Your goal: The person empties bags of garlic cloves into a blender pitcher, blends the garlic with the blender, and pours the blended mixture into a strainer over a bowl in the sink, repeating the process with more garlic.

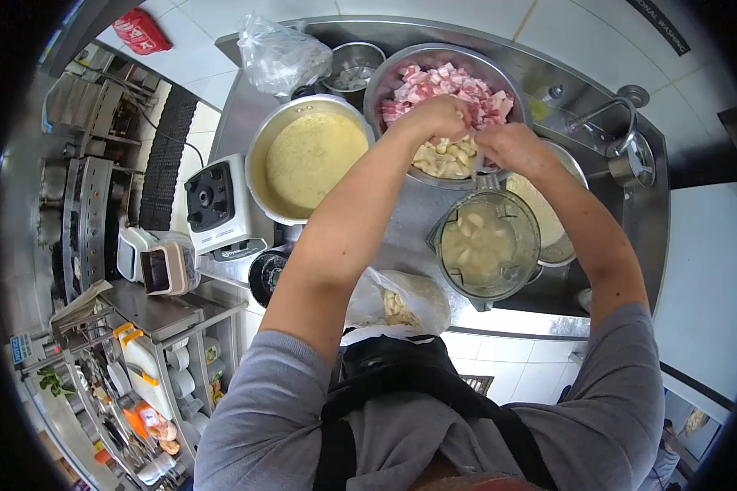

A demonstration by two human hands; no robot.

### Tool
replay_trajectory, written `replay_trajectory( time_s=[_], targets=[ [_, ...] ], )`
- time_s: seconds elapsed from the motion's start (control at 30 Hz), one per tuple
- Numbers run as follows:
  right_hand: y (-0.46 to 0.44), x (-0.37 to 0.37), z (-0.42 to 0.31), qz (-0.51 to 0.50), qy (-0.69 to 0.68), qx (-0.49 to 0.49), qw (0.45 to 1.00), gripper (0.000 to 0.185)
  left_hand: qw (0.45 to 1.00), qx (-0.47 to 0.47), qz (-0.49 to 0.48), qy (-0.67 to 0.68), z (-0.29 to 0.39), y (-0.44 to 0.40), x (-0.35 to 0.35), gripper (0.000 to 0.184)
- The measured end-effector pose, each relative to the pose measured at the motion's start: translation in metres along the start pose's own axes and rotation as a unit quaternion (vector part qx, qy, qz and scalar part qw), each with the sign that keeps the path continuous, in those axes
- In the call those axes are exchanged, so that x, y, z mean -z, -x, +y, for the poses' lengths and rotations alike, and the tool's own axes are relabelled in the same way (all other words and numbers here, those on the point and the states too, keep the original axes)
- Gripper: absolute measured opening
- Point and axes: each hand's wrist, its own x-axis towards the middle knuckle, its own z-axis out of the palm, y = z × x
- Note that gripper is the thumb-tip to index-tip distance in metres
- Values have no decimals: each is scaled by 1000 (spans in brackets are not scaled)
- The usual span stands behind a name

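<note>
Left hand (444, 119): curled above steel bowl (389, 78); pinch cannot be confirmed.
Right hand (512, 149): bunched at bowl's edge; grip obscured.
Pale pieces (444, 161): contained beside meat (444, 80); judged slippery, best cupped underneath.

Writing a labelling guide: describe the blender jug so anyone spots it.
On the steel counter, find the big bowl of raw meat. Below it in view stands the blender jug, holding pale chunks in cloudy liquid. See-through walls distinguish it from the metal bowl.
</note>
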Motion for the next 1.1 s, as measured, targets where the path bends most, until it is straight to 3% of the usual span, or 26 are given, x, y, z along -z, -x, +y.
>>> replay_trajectory(
  time_s=[0.07, 0.23, 0.3, 0.33, 0.4, 0.43, 0.6, 0.67, 0.73, 0.8, 0.83, 0.87, 0.9, 0.93, 1.0, 1.03, 1.07, 1.1],
  targets=[
    [3, 1, 4, 109, -18, -26, 994, 8, 963, 5, -85, -254, -2, -13, -8, 39],
    [-3, -14, 21, 148, -54, -90, 983, 10, 969, 29, -117, -214, 9, -26, -17, 44],
    [-1, -18, 23, 166, -81, -119, 976, 12, 977, 65, -51, -197, 11, -30, -22, 44],
    [0, -18, 21, 179, -112, -123, 970, 14, 976, 65, -51, -200, 9, -29, -28, 44],
    [3, -21, 23, 194, -143, -127, 962, 15, 984, 39, 48, -166, 2, -26, -45, 40],
    [5, -25, 27, 197, -138, -134, 961, 15, 949, -50, 120, -286, -10, -28, -55, 36],
    [17, -38, 17, 250, -150, -120, 949, 17, 916, -133, 184, -331, -36, -13, -71, 30],
    [34, -31, -4, 344, -175, -147, 911, 19, 893, -157, 186, -378, -41, -10, -63, 30],
    [69, -4, -46, 310, -407, -329, 794, 18, 855, -209, 136, -454, -48, -14, -53, 34],
    [120, -19, -75, 374, -406, -379, 743, 22, 855, -203, 122, -461, -43, -9, -46, 34],
    [147, -21, -100, 378, -373, -419, 737, 32, 860, -242, 103, -437, -45, -10, -38, 34],
    [160, -29, -134, 414, -401, -434, 692, 36, 863, -279, 82, -412, -46, -13, -30, 34],
    [171, -43, -165, 445, -428, -450, 645, 42, 872, -236, -2, -428, -42, -18, -18, 38],
    [187, -83, -180, 407, -441, -482, 638, 48, 875, -229, -9, -426, -36, -13, -15, 38],
    [177, -106, -232, 412, -462, -494, 611, 54, 829, -260, -27, -495, -17, 1, -6, 44],
    [172, -133, -240, 429, -526, -411, 608, 51, 829, -254, -29, -497, -13, 11, -5, 44],
    [165, -156, -245, 444, -584, -321, 599, 50, 845, -266, 53, -461, -8, 20, -4, 42],
    [153, -142, -254, 473, -604, -386, 512, 46, 853, -275, 137, -422, -4, 31, -2, 40]
  ],
)
